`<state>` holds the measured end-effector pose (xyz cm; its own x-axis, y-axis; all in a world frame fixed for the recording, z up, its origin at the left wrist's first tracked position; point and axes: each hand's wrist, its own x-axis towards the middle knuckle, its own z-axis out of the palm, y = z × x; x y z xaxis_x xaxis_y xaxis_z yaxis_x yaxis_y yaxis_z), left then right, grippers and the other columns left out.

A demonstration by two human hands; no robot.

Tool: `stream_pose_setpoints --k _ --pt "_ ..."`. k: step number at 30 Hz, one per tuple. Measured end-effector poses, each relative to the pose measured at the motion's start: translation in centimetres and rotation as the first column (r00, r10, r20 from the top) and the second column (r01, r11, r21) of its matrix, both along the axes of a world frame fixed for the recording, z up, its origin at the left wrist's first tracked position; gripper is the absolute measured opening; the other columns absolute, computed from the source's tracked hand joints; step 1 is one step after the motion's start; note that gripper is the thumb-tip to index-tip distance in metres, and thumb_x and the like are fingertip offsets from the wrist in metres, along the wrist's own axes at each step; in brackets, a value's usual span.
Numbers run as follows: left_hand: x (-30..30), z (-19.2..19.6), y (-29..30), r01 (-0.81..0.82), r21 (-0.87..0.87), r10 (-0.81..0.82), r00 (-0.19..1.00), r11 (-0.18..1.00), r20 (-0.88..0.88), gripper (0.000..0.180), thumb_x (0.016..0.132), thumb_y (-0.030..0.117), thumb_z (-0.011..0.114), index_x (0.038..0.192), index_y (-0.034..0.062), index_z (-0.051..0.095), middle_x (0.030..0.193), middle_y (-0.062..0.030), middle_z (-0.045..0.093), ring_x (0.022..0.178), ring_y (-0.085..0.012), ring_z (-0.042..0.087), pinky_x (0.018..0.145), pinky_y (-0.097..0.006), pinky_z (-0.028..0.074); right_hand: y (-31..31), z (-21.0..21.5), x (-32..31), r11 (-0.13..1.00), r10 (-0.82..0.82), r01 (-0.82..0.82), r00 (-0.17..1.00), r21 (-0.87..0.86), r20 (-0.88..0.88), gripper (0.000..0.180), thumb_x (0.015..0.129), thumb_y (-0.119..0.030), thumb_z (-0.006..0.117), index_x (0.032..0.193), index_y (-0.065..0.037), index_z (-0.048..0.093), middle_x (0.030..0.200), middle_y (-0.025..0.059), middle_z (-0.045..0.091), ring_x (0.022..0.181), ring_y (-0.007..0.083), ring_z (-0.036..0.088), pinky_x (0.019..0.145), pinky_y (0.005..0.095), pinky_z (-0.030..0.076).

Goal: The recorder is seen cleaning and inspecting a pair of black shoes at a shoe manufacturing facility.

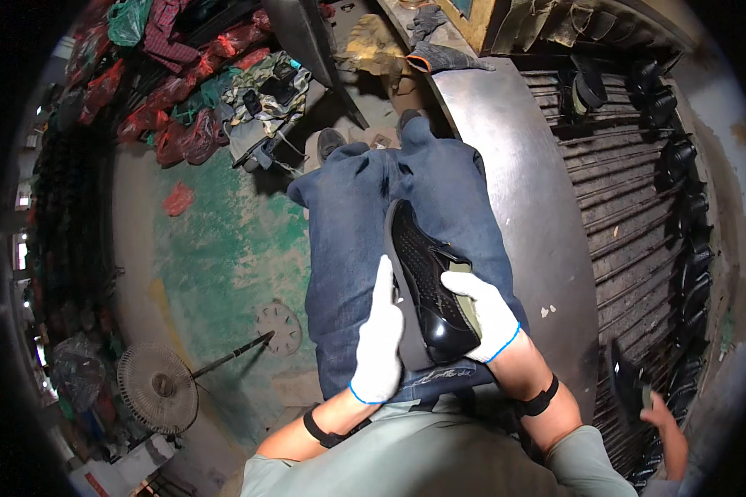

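Observation:
A black perforated leather shoe point(427, 273) with a thick grey sole lies over my lap, toe pointing away from me and sole turned left. My right hand point(486, 315), in a white glove with a blue cuff edge, grips its heel side, thumb at the pale green lining of the opening. Against the sole point(412, 346) rests my white-gloved left hand point(379, 344), its fingers stretched out flat along it. The right hand's other fingers are largely hidden by the palm and shoe.
To my right runs a metal-topped bench point(522, 157) with a grey glove point(448, 58). Beyond it, a slatted rack point(630, 224) carries black shoes; another person's hand point(659, 412) holds a dark shoe there. A standing fan point(159, 388) is at left, red bags point(199, 137) at far left.

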<state>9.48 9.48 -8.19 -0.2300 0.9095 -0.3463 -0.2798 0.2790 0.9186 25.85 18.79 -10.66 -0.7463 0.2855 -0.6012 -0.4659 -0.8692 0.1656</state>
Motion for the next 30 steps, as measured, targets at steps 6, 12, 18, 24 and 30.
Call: stream_pose_setpoints --k 6,12,18,24,30 --pt "1.0 -0.4 -0.5 -0.118 -0.053 0.121 0.991 0.992 0.062 0.067 0.117 0.012 0.044 0.178 0.0001 0.02 0.172 -0.0163 0.049 0.149 -0.0228 0.054 0.129 -0.034 0.037 -0.9 -0.4 -2.4 0.995 -0.03 0.018 0.992 0.097 0.124 0.033 0.102 -0.016 0.073 0.132 -0.002 0.071 0.115 0.0123 0.079 0.101 0.0238 0.078 0.095 0.039 0.065" --pt "1.7 1.1 -0.3 -0.009 0.022 0.011 0.997 1.0 -0.073 0.076 0.118 0.038 0.051 0.175 -0.0063 0.025 0.179 -0.0195 0.037 0.163 -0.028 0.038 0.134 -0.04 0.029 -0.4 0.6 -0.5 0.892 -0.016 -0.178 0.906 0.415 0.423 0.031 0.097 -0.014 0.083 0.124 -0.004 0.074 0.107 0.0034 0.076 0.092 0.0146 0.074 0.084 0.0305 0.061" --pt "0.5 0.7 2.5 0.067 0.312 -0.029 0.992 0.948 -0.125 0.076 0.117 0.051 0.052 0.169 -0.0031 0.04 0.173 -0.0217 0.046 0.159 -0.033 0.046 0.134 -0.05 0.034 3.0 5.2 8.0 0.728 -0.413 -0.014 0.788 0.685 0.456 0.034 0.091 -0.003 0.076 0.124 0.002 0.075 0.105 0.0094 0.079 0.087 0.0235 0.08 0.08 0.0367 0.066" --pt "-1.8 1.0 3.2 0.14 0.109 -0.13 0.987 0.984 -0.098 0.04 0.108 0.011 0.069 0.143 -0.007 0.066 0.136 -0.018 0.075 0.123 -0.0275 0.073 0.111 -0.042 0.058 7.3 -5.3 29.2 0.763 -0.589 -0.298 0.043 0.573 0.807 0.036 0.079 -0.007 0.092 0.111 -0.004 0.076 0.095 0.0033 0.075 0.081 0.0182 0.068 0.075 0.0364 0.057" --pt "-3.6 -1.8 3.6 0.086 -0.218 -0.077 0.996 0.972 0.053 0.011 0.105 0.002 0.071 0.106 -0.0071 0.076 0.087 -0.0167 0.08 0.048 -0.0129 0.062 0.043 -0.027 0.044 4.5 -12.5 43.1 0.875 -0.438 -0.386 -0.373 0.293 0.818 0.032 0.079 -0.002 0.089 0.11 -0.002 0.083 0.101 0.0072 0.082 0.093 0.022 0.075 0.091 0.0369 0.058"
